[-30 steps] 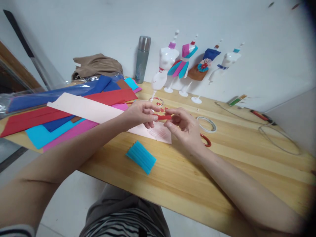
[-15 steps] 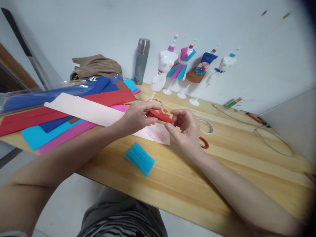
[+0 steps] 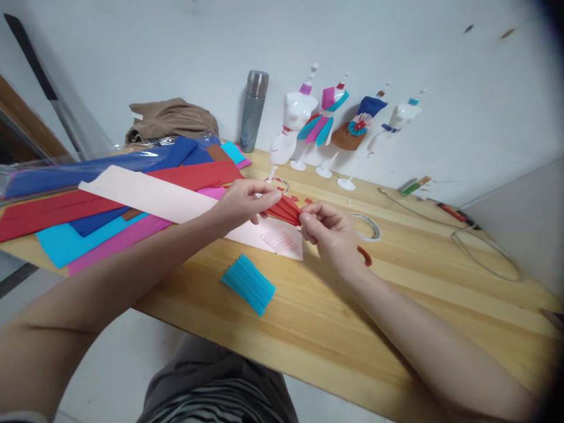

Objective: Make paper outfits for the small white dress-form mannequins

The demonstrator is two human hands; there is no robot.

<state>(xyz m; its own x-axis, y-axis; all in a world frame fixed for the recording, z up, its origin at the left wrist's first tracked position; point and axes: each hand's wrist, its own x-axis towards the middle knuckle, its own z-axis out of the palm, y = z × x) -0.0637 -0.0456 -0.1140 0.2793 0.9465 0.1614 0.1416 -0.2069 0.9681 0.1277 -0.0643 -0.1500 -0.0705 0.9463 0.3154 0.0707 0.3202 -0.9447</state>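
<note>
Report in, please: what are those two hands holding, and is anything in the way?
Left hand, right hand: both pinching red pleated piece. Piece spans the gap between them. Nothing seen blocking; turquoise pleated piece lies apart.

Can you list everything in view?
Table: one, tan, centre
Strip: one, red, above table
Pleated piece: one, turquoise, table front
Sheets: several, mixed colours, table left
Cutouts: several, red, behind strip
Mannequins: four, white, along wall
Bottle: one, grey-green, by wall
Cloth: one, brown, behind sheets
Tape roll: one, white, table right
Curved piece: one, red, table right
Corded tool: one, red-black, far right
Slim object: one, green-orange, near wall
Left hand, right hand: two, bare, pinching strip
</note>
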